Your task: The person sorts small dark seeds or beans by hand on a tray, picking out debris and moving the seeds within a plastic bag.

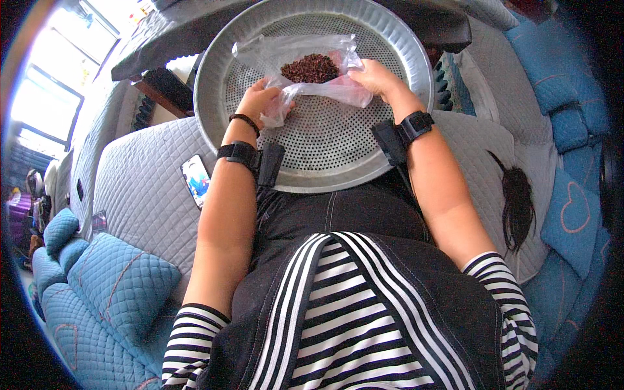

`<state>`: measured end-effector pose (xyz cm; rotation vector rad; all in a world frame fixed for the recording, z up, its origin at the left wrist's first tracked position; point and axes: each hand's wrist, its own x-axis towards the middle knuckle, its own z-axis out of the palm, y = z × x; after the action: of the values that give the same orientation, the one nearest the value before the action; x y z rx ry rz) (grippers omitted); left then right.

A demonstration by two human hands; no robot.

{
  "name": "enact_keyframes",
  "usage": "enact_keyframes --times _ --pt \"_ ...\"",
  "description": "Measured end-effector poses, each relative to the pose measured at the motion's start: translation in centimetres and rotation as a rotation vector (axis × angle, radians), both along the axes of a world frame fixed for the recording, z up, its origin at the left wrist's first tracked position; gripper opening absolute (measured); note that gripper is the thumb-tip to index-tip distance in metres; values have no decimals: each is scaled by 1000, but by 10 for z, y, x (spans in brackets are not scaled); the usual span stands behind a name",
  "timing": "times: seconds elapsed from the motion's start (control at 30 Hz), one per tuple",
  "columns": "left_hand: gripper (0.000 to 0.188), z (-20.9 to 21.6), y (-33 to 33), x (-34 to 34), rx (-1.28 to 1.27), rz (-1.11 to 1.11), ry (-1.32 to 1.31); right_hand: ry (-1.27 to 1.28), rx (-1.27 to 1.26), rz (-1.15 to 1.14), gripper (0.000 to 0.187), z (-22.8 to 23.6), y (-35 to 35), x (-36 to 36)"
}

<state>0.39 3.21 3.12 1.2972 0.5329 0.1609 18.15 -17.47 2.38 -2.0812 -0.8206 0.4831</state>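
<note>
A large round metal sieve tray (318,146) with a perforated bottom rests against my lap. Over it lies a clear plastic bag (266,51), its mouth spread wide. Inside the bag sits a heap of small dark reddish-brown grains (309,68) that look like dried peppercorns. My left hand (257,103) is closed on the bag's near left edge, with some fingers hidden behind the plastic. On the opposite side, my right hand (377,79) pinches the bag's right edge; its fingertips are partly covered by the film.
A phone (195,179) lies on the grey quilted seat cover (143,175) to my left. Blue quilted cushions (123,279) stand at both sides. A bundle of dark hair (517,205) lies at right. Beyond the tray is a table with a dark cover (162,49).
</note>
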Motion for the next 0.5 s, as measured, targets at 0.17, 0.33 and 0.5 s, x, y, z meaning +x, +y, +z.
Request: enact_keyframes --times 0.17,0.33,0.5 --pt "49 -4 4 -5 38 -15 55 -164 -170 -46 44 19 0 -14" --pt "53 0 -4 0 446 295 143 -383 -168 -130 48 1 -5 -5" --pt "55 -8 16 1 904 567 129 -396 -312 -52 55 15 -4 -18"
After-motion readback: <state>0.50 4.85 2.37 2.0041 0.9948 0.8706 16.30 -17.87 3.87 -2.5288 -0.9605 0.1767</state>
